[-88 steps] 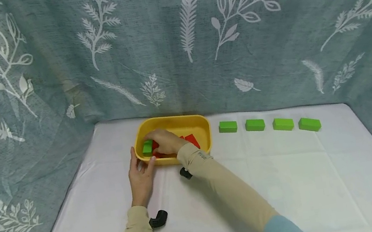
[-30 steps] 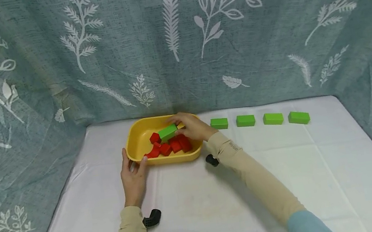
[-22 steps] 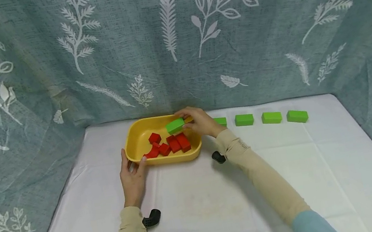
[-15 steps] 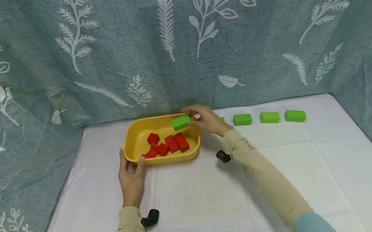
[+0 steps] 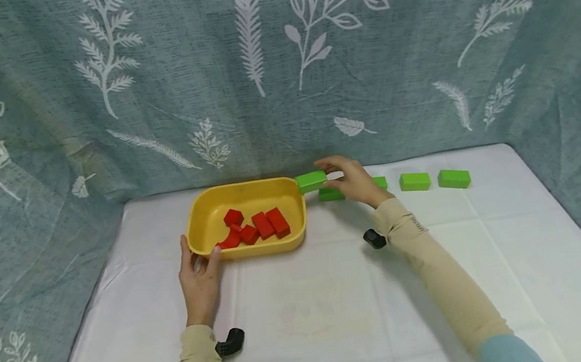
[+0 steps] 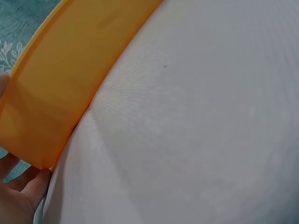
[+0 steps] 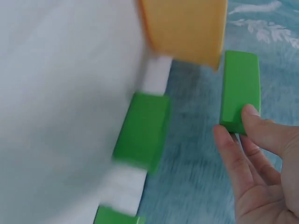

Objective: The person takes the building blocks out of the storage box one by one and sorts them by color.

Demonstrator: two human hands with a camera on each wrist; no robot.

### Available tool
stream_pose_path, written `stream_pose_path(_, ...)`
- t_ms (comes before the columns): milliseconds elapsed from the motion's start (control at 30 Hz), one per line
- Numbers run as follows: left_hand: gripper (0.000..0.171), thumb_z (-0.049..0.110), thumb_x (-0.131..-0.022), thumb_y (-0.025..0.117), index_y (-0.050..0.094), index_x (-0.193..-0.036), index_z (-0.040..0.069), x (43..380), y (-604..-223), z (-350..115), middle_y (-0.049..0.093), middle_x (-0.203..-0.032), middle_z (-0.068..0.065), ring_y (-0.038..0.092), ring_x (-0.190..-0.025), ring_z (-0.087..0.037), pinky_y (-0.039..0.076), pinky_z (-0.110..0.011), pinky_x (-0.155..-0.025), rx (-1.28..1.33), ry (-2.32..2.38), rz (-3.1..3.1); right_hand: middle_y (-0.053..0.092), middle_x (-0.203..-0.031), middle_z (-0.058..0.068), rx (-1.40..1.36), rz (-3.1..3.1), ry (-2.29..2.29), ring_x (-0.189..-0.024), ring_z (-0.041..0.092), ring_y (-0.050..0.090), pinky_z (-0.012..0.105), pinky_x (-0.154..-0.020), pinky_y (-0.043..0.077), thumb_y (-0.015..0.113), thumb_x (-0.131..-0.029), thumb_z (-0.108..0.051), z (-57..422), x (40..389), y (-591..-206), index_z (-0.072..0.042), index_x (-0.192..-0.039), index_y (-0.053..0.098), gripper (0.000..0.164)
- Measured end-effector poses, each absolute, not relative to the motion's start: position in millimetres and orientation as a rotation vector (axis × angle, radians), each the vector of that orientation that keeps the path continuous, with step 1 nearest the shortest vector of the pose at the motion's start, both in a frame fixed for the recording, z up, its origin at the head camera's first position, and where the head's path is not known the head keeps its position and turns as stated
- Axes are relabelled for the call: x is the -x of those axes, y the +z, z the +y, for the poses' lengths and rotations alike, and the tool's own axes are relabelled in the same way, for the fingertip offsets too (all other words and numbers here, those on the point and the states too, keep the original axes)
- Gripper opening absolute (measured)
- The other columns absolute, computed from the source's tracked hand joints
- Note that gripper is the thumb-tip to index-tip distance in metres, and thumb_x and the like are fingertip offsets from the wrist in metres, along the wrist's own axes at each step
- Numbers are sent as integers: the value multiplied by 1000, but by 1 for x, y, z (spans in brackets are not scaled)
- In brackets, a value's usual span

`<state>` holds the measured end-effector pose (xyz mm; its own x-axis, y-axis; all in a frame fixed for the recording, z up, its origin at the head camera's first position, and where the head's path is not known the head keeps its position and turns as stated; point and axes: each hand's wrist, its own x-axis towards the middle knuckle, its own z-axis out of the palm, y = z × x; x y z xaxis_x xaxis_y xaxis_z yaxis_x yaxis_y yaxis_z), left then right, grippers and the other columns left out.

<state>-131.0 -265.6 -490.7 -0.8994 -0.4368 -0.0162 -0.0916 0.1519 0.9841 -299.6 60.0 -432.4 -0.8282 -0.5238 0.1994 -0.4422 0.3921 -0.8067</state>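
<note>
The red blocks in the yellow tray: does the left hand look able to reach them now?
Probably yes: the left hand holds the near left corner of the yellow tray, close to the red blocks, and nothing covers them. It would likely need to let go of the tray first.

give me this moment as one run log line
right hand: pinches green block | left hand: holds tray corner | tray: red blocks | table: four green blocks
</note>
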Motion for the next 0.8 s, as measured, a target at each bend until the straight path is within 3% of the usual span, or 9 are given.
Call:
stream_pose_path(267,85,35,-95,64,6,-158,30,129,-490,-267,12,-163,3,31,-144,-24,36,-30,-110,-536,-1798,-2174,51,-137,21,828,2548,-1451,-122,35,53,38,-98,52,65,-90,5,91,301,-439,3,-138,50,50)
stream_pose_path(800,86,34,-95,63,6,-159,24,133,-492,-265,13,-163,1,31,-144,-25,36,-31,-110,-507,-1787,-2171,52,-136,24,677,2715,-1495,-121,42,52,45,-98,52,65,-89,7,169,302,-455,5,-134,53,47)
